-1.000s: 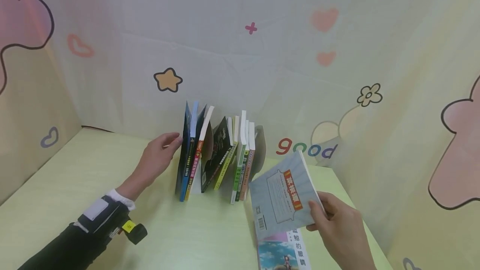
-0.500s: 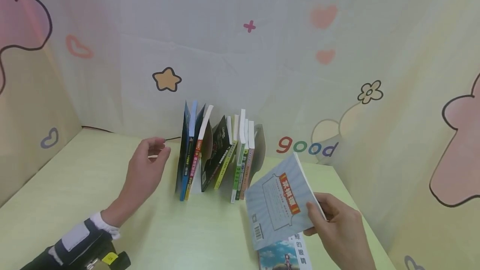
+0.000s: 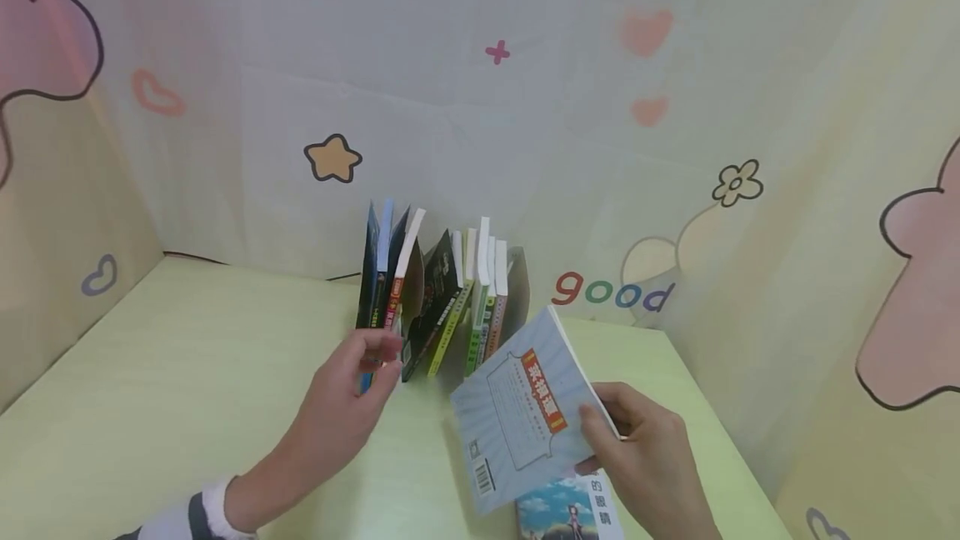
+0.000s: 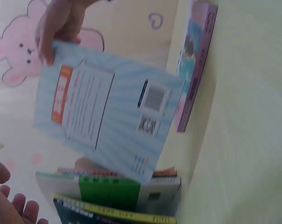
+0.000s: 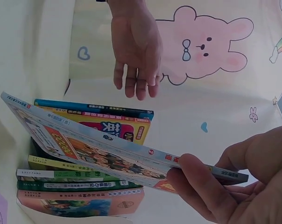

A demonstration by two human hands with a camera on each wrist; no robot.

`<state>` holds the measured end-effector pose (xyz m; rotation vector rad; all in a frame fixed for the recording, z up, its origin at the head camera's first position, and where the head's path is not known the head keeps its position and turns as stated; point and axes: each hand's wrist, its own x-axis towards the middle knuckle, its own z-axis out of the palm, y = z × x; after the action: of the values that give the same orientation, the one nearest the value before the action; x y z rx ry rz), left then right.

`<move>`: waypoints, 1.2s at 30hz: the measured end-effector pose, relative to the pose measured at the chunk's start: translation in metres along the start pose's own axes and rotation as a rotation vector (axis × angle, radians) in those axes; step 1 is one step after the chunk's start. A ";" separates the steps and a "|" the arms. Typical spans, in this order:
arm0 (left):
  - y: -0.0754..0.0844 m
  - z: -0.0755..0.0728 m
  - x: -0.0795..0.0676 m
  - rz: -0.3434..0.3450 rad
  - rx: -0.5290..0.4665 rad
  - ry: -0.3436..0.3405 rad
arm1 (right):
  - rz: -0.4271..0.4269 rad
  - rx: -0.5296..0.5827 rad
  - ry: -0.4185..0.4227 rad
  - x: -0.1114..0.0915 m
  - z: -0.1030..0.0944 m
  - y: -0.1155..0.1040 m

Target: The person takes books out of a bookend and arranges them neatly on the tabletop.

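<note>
My right hand (image 3: 648,457) grips a thin light-blue paperback book (image 3: 510,415) by its right edge, thumb on the back cover. The book is tilted above the table, its barcode corner low. My left hand (image 3: 337,419) hovers left of the book with nothing in it, fingers loosely bent. In the right wrist view that left hand (image 5: 137,51) shows its palm, fingers apart. Behind both hands stands a row of upright books, among them a black book (image 3: 435,298) leaning right and a green-and-white book (image 3: 480,307).
A curved grey bookend (image 3: 517,294) backs the row's right side. Below the held book lies another book (image 3: 566,511) with a sky picture, partly covered; its purple spine (image 4: 200,70) shows in the left wrist view. A patterned cloth (image 3: 450,148) hangs behind the pale yellow table (image 3: 202,373).
My left hand has drawn back from the row's left end, then moved right and nearer, towards the held book. My right hand has brought the book slightly left and down.
</note>
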<state>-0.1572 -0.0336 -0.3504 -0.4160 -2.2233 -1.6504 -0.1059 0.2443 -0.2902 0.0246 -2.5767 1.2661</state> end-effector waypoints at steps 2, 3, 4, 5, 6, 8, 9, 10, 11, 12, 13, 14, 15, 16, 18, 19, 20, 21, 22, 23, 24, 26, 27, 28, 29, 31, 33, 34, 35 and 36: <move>0.004 0.008 -0.007 -0.007 0.021 -0.040 | -0.006 0.010 -0.012 -0.001 0.003 0.000; 0.005 0.012 -0.010 -0.010 0.031 -0.062 | -0.010 0.018 -0.019 -0.001 0.005 -0.001; 0.007 0.016 -0.013 -0.016 0.041 -0.086 | -0.009 0.023 -0.024 -0.001 0.007 -0.001; 0.008 0.020 -0.015 -0.016 0.047 -0.111 | -0.005 0.034 -0.029 -0.001 0.009 -0.001; 0.009 0.023 -0.018 -0.014 0.045 -0.135 | -0.005 0.043 -0.036 -0.001 0.010 -0.002; 0.010 0.027 -0.023 -0.022 0.037 -0.192 | -0.008 0.061 -0.049 0.000 0.015 -0.003; 0.010 0.029 -0.025 -0.015 0.029 -0.218 | -0.008 0.073 -0.057 0.001 0.017 -0.004; 0.010 0.031 -0.027 -0.015 0.020 -0.250 | -0.006 0.085 -0.065 0.001 0.018 -0.005; 0.009 0.032 -0.030 -0.007 0.016 -0.275 | -0.007 0.094 -0.074 0.001 0.020 -0.005; 0.009 0.033 -0.032 0.001 0.019 -0.295 | -0.011 0.101 -0.081 0.001 0.022 -0.006; 0.009 0.034 -0.033 0.003 0.031 -0.317 | -0.011 0.116 -0.087 0.001 0.023 -0.007; 0.008 0.035 -0.035 0.014 0.045 -0.332 | -0.013 0.128 -0.089 0.002 0.025 -0.007; 0.006 0.037 -0.036 0.027 0.066 -0.341 | -0.016 0.135 -0.092 0.002 0.027 -0.008; 0.006 0.038 -0.038 0.032 0.092 -0.350 | -0.019 0.144 -0.093 0.002 0.028 -0.009; 0.004 0.040 -0.040 0.056 0.146 -0.355 | -0.030 0.166 -0.087 0.002 0.032 -0.010; 0.004 0.041 -0.041 0.069 0.166 -0.360 | -0.036 0.181 -0.085 0.002 0.034 -0.010; 0.003 0.042 -0.042 0.086 0.183 -0.357 | -0.045 0.188 -0.085 0.002 0.035 -0.011; 0.003 0.043 -0.043 0.094 0.200 -0.358 | -0.053 0.200 -0.086 0.003 0.037 -0.011; 0.003 0.043 -0.043 0.099 0.209 -0.360 | -0.060 0.216 -0.090 0.003 0.038 -0.011; 0.003 0.043 -0.044 0.100 0.218 -0.364 | -0.069 0.227 -0.093 0.003 0.040 -0.012; 0.003 0.044 -0.044 0.099 0.225 -0.367 | -0.077 0.241 -0.097 0.003 0.041 -0.012; 0.003 0.044 -0.045 0.094 0.244 -0.375 | -0.088 0.268 -0.103 0.004 0.043 -0.012; 0.003 0.044 -0.045 0.085 0.252 -0.381 | -0.089 0.289 -0.106 0.004 0.044 -0.013; 0.003 0.044 -0.045 0.081 0.259 -0.383 | -0.088 0.311 -0.111 0.005 0.045 -0.014; 0.003 0.045 -0.045 0.081 0.272 -0.384 | -0.088 0.327 -0.116 0.005 0.047 -0.014; 0.003 0.045 -0.046 0.086 0.293 -0.383 | -0.080 0.359 -0.128 0.006 0.049 -0.016; 0.003 0.045 -0.046 0.084 0.313 -0.381 | -0.069 0.380 -0.147 0.007 0.051 -0.018; 0.003 0.045 -0.046 0.081 0.327 -0.380 | -0.065 0.378 -0.159 0.007 0.052 -0.018; 0.003 0.046 -0.046 0.073 0.338 -0.381 | -0.062 0.377 -0.171 0.007 0.053 -0.019; 0.003 0.046 -0.046 0.065 0.348 -0.384 | -0.057 0.380 -0.183 0.008 0.054 -0.020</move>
<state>-0.1189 0.0093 -0.3805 -0.7494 -2.6748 -1.1916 -0.1232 0.1913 -0.3044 0.2981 -2.4146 1.7850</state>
